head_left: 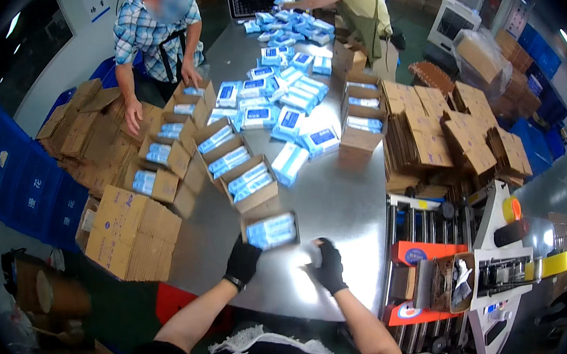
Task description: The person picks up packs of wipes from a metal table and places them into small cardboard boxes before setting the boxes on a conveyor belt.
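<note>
The gloved right hand [328, 268] curls by a blurred pale object [311, 254]; I cannot tell its grip. The left hand [243, 261] touches the open carton's [268, 214] near-left corner, finger spread unclear. The carton, long axis left-right, opens upward over the table [222, 252]; 3 filled cartons [259, 200] stand beyond.

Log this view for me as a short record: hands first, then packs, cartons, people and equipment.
Left hand: black-gloved, at the near left corner of an open carton
Right hand: black-gloved, over the metal table, apart from that carton; grip unclear
Carton contents: blue-and-white packs
Loose packs: heaped along the table's middle
Flattened cartons: stacked right of the table
Co-workers: plaid shirt far left, yellow top far right
Equipment: machine with yellow tape, right
</note>
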A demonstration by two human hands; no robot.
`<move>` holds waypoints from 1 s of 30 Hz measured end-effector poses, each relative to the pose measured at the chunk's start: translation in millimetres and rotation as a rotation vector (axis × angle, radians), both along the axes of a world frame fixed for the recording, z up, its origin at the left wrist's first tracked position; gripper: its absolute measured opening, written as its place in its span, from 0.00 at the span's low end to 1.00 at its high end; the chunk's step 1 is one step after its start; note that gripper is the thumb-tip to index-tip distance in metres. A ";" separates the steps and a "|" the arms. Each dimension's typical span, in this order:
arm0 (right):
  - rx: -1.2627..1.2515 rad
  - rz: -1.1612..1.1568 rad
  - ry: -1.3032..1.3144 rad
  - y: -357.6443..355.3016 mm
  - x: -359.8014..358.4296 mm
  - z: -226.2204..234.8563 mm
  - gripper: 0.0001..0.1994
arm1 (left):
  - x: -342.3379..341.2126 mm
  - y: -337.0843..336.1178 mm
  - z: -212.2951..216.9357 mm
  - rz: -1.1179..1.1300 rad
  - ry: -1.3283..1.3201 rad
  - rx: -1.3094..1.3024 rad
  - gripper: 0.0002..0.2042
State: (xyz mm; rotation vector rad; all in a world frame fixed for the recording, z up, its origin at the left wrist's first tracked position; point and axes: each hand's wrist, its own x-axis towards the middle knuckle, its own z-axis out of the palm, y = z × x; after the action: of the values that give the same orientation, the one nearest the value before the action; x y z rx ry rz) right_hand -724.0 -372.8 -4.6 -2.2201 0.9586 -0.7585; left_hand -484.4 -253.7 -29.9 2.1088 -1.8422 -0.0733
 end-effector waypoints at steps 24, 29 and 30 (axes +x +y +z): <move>0.605 0.635 0.468 -12.7 97.3 -78.9 0.19 | 37.0 6.9 -76.6 0.091 1.093 -0.109 0.36; -0.029 0.455 0.407 24.5 104.9 3.7 0.11 | 57.6 -13.9 -116.9 0.132 1.173 0.017 0.44; -0.154 0.299 0.392 20.2 110.7 34.5 0.09 | 58.7 -17.3 -112.9 0.110 1.100 0.256 0.40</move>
State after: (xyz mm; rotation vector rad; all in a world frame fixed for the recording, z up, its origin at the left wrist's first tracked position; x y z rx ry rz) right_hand -613.3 -352.6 29.9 -2.6300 0.7327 -0.2723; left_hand -425.7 -271.0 -142.7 1.6926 -1.0580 -1.2142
